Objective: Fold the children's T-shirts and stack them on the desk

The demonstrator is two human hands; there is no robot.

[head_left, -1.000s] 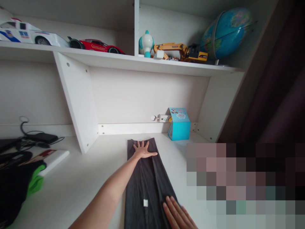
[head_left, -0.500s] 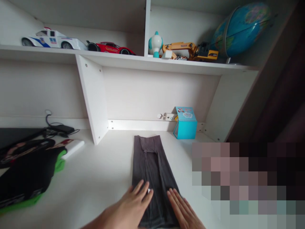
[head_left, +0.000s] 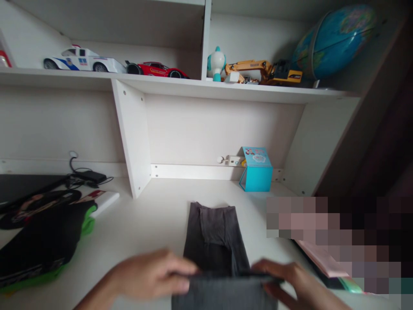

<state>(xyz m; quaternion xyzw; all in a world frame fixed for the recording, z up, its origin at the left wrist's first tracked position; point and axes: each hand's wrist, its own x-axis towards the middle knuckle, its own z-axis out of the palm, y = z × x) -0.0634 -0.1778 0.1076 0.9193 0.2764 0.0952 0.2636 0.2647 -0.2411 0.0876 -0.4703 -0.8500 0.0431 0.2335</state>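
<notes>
A folded dark grey garment [head_left: 213,224] lies lengthwise on the white desk in front of me. Its near part is raised and bent over, making a straight dark edge across the middle. My left hand [head_left: 158,271] pinches the left end of that edge, thumb below and fingers above. At the right end, my right hand [head_left: 287,282] grips the same edge between thumb and fingers. Both hands are somewhat blurred. The far end of the garment still rests flat, with a squarish flap in its middle.
A blue desk calendar [head_left: 257,176] stands by a power strip [head_left: 234,161] at the back. Left lie black and green clothing [head_left: 48,241] and a black adapter [head_left: 92,175]. The shelf above holds toy cars [head_left: 156,69], a toy excavator [head_left: 264,71] and a globe [head_left: 338,43]. Pixelation covers the right side.
Both hands lay flat on the garment before; now they have hold of its near part, lifted and folded up. The far end has slid slightly nearer, and the view has shifted a little.
</notes>
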